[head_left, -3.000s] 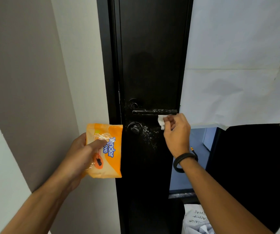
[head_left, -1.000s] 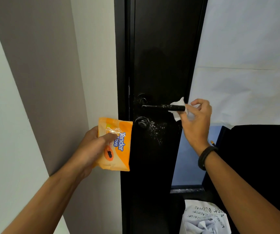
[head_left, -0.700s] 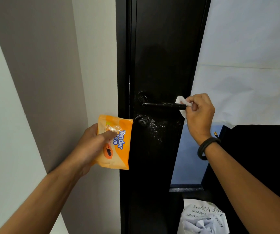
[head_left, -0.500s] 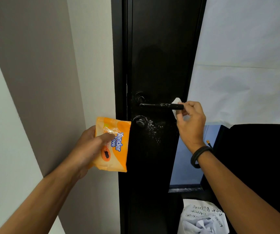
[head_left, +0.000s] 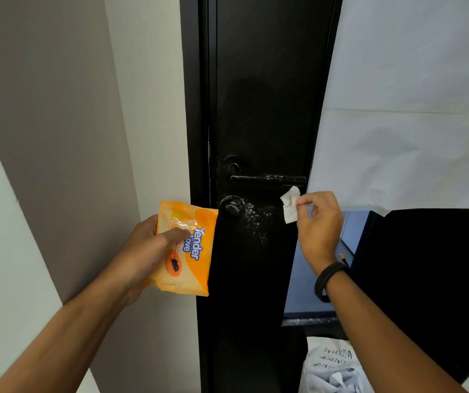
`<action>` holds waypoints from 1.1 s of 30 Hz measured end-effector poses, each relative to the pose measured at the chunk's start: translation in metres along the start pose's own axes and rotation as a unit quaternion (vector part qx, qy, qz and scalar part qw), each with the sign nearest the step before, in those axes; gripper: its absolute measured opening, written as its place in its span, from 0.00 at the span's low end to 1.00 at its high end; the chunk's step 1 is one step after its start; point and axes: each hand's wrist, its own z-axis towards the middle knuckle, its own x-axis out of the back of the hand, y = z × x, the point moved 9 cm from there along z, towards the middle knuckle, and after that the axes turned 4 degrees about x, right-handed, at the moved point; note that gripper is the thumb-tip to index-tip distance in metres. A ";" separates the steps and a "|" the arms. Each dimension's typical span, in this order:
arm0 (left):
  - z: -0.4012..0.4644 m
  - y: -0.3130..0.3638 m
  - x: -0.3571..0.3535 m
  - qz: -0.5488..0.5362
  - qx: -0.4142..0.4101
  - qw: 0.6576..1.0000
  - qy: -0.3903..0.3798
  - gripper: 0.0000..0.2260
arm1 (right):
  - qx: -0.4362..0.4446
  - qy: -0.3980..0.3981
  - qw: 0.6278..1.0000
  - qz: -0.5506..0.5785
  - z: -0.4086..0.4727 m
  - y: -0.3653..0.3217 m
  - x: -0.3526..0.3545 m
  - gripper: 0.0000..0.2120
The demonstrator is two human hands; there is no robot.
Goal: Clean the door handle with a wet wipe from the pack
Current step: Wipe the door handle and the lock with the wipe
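Black lever door handle (head_left: pixel 267 179) on black door (head_left: pixel 264 80), long axis level, free end pointing right. Small white wet wipe (head_left: pixel 290 204) pinched in right hand (head_left: pixel 318 222), just below that end, apart from it. Orange pack (head_left: pixel 186 252) gripped upright in left hand (head_left: pixel 145 251).

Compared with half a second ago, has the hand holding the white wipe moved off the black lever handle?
Yes. The right hand pinching the white wet wipe has dropped below the black lever door handle; the wipe now hangs clear beneath its tip.
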 end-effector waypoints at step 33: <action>-0.004 -0.004 -0.007 0.023 0.013 0.999 -0.021 0.09 | -0.017 -0.185 0.980 0.066 -0.079 0.007 -0.066 0.04</action>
